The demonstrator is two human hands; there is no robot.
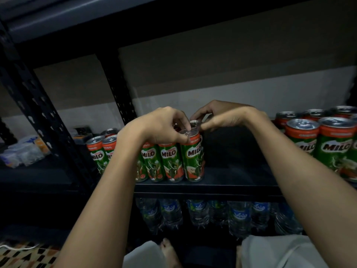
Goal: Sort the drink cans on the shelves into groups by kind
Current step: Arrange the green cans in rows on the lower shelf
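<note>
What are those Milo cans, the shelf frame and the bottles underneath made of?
Milo cans: likely thin metal, with shiny silver pull-tab tops and glossy printed sides. Shelf frame: probably painted steel, matt black, with punched slot holes in the upright. Bottles: clear plastic by the look, see-through with ribbed walls and blue labels.

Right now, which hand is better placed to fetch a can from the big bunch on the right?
Probably the right hand. It sits nearer the right group of Milo cans, across a bare stretch of shelf. The left hand pinches the front can's top.
</note>
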